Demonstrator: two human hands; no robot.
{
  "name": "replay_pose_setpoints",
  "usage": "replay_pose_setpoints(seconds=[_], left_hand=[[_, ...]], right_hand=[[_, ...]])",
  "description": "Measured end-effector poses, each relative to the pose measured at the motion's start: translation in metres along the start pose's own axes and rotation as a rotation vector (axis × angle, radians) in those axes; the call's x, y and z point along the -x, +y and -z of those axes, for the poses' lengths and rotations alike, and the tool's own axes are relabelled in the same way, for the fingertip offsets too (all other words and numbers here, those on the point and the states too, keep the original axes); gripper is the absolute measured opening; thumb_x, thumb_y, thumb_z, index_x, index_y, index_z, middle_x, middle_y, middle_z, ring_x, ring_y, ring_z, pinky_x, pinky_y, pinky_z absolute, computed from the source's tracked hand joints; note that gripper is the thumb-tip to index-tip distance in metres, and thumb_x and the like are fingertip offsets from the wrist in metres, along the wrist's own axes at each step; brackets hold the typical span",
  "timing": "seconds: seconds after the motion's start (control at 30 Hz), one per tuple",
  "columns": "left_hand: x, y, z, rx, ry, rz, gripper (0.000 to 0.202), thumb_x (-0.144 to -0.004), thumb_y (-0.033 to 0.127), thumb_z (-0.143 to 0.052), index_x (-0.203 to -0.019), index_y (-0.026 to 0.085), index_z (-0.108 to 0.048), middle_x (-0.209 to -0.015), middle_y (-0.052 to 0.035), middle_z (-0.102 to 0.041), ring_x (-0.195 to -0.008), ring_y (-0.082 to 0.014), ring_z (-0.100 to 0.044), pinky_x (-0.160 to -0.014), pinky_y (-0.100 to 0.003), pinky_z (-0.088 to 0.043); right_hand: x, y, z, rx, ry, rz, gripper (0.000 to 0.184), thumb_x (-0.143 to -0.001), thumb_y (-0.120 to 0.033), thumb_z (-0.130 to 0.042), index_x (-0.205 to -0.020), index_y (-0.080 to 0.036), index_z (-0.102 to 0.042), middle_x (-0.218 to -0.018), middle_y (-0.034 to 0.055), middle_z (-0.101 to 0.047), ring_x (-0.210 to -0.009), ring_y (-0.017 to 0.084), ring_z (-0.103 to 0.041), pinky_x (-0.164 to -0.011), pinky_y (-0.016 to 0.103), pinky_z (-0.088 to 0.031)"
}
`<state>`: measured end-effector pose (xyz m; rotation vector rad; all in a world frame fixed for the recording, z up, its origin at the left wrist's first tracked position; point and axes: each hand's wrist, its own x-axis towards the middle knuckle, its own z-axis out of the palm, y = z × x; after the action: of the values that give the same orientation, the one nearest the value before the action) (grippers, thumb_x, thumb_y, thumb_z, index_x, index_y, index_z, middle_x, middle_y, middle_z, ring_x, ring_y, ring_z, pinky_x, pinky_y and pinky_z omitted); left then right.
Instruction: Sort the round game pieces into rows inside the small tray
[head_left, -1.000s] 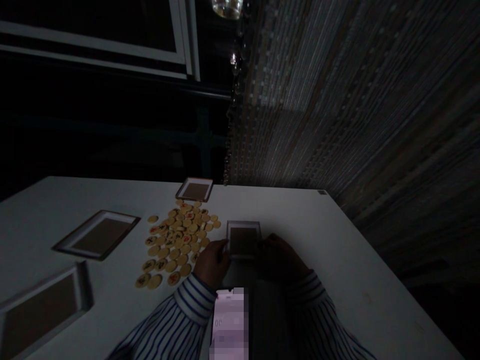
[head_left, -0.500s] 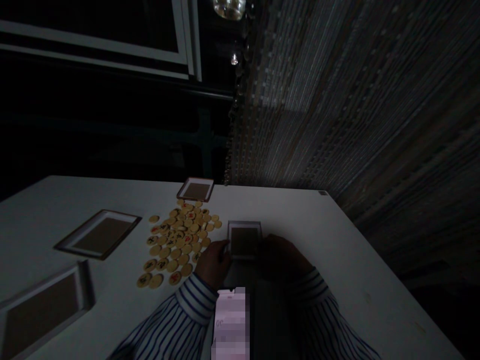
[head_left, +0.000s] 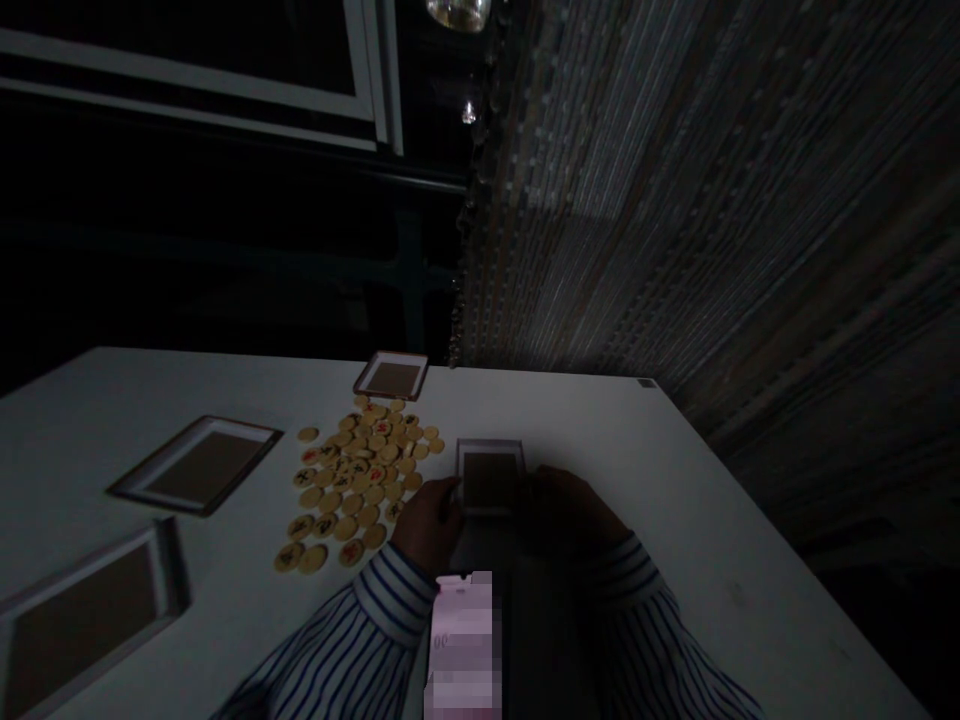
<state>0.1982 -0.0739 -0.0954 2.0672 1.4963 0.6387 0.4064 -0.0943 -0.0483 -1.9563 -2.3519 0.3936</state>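
A small shallow tray (head_left: 490, 447) with a brown inside stands on the white table (head_left: 675, 480) in front of me. My left hand (head_left: 427, 520) has its fingers curled on the tray's left edge. My right hand (head_left: 566, 510) is in deep shadow at the tray's right edge, fingers bent over it. Left of the tray lies a spread of several round yellow game pieces (head_left: 356, 480) with red or black marks.
Three more shallow trays lie on the table: a small one (head_left: 391, 376) beyond the pieces, a larger one (head_left: 196, 465) at the left, another (head_left: 82, 610) at the near left. A beaded curtain (head_left: 675, 200) hangs behind the table. The room is very dark.
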Motion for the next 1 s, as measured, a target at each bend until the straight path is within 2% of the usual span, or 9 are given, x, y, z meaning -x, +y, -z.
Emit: replay_pose_setpoints(seconds=[0.13,0.27,0.53,1.0], left_hand=[[0.0001,0.0017,0.0011,0.003,0.001,-0.012,0.038,-0.076,0.021,-0.043,-0.11,0.009,-0.057,-0.105,-0.0124,-0.062,-0.1,-0.0201,-0.057,-0.088,-0.033,-0.043],[0.0003,0.0013,0.001,-0.001,0.028,-0.015,0.037,-0.075,0.02,-0.043,-0.109,0.011,-0.057,-0.103,-0.0114,-0.063,-0.098,-0.0199,-0.057,-0.086,-0.034,-0.045],[-0.0002,0.001,0.0008,0.01,0.041,-0.012,0.037,-0.075,0.02,-0.044,-0.108,0.009,-0.058,-0.102,-0.0129,-0.063,-0.098,-0.0211,-0.058,-0.085,-0.034,-0.045],[0.0005,0.003,0.0026,0.008,0.013,0.019,0.036,-0.076,0.021,-0.043,-0.107,0.012,-0.058,-0.105,-0.0118,-0.063,-0.099,-0.0213,-0.057,-0.086,-0.035,-0.045]], right_hand=[[-0.0002,0.0016,-0.0005,0.014,-0.023,-0.01,0.033,-0.086,-0.036,-0.035,-0.087,-0.022,-0.066,-0.085,0.0055,-0.061,-0.07,0.012,-0.056,-0.059,0.021,-0.037],[0.0001,0.0032,-0.0008,0.001,-0.04,-0.006,0.029,-0.083,-0.034,-0.04,-0.087,-0.023,-0.066,-0.084,0.0046,-0.061,-0.071,0.012,-0.057,-0.06,0.021,-0.037],[0.0023,0.0044,0.0015,-0.012,-0.032,0.025,0.024,-0.08,-0.034,-0.044,-0.085,-0.025,-0.066,-0.081,0.0028,-0.06,-0.065,0.011,-0.055,-0.054,0.02,-0.036],[0.002,0.0055,0.0017,-0.028,-0.046,0.033,0.024,-0.08,-0.033,-0.045,-0.086,-0.024,-0.067,-0.084,0.0032,-0.062,-0.07,0.012,-0.058,-0.059,0.02,-0.039]])
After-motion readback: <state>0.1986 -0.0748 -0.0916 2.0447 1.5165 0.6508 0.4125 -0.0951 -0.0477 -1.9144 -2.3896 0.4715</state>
